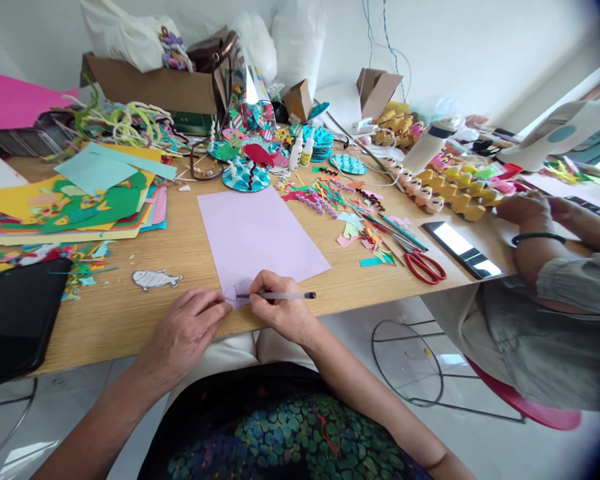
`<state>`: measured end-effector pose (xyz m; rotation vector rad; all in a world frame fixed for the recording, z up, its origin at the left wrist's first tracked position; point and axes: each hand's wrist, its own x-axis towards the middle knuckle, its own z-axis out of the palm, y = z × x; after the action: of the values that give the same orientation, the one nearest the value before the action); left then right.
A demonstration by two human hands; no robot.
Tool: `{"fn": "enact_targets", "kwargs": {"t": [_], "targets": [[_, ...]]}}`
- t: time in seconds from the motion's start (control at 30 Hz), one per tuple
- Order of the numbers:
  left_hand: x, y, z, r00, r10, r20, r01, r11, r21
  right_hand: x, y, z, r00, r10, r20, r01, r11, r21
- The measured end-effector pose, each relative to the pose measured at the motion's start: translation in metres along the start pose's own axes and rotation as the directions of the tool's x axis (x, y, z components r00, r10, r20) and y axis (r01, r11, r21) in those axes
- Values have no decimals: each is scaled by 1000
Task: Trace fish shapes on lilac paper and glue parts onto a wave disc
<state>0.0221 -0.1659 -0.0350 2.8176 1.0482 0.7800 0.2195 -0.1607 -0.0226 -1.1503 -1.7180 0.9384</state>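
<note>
Head view: wood-grain desk (105,327) before a white wall (445,47), pale glossy floor (353,330) at lower right; at centre, lilac paper (265,233) lies partly under the right hand (283,312), its grip clasping a pen (293,295), while the left hand (190,327) rests unclenched at the paper's lower-left corner.

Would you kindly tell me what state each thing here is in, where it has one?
Pen, held in the right hand, tip at the paper.
Paper, flat, lines drawn near its near left corner.
White fish, lying flat, apart from the paper.
Left phone, screen dark.
Scissors, lying down, blade position unclear.
Phone by scissors, screen partly bright; lit or reflecting, unclear.
Small bottles, upright.
Box, open, filled above its rim.
</note>
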Motion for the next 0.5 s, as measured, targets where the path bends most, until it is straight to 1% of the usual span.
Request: {"fn": "enact_targets", "kwargs": {"t": [0.17, 0.37, 0.5], "targets": [[-1, -1, 0, 1000, 12, -4, -12, 1000, 8, 2, 1, 3, 999, 33, -30, -34, 998, -46], [-3, -2, 2, 1000, -10, -14, 10, 1000, -1, 4, 1, 7, 1000, 7, -26, -10, 995, -103], [-2, -2, 1, 1000, -19, -10, 19, 1000, -15, 2, 0, 5, 1000, 14, -20, -16, 993, -120]]}}
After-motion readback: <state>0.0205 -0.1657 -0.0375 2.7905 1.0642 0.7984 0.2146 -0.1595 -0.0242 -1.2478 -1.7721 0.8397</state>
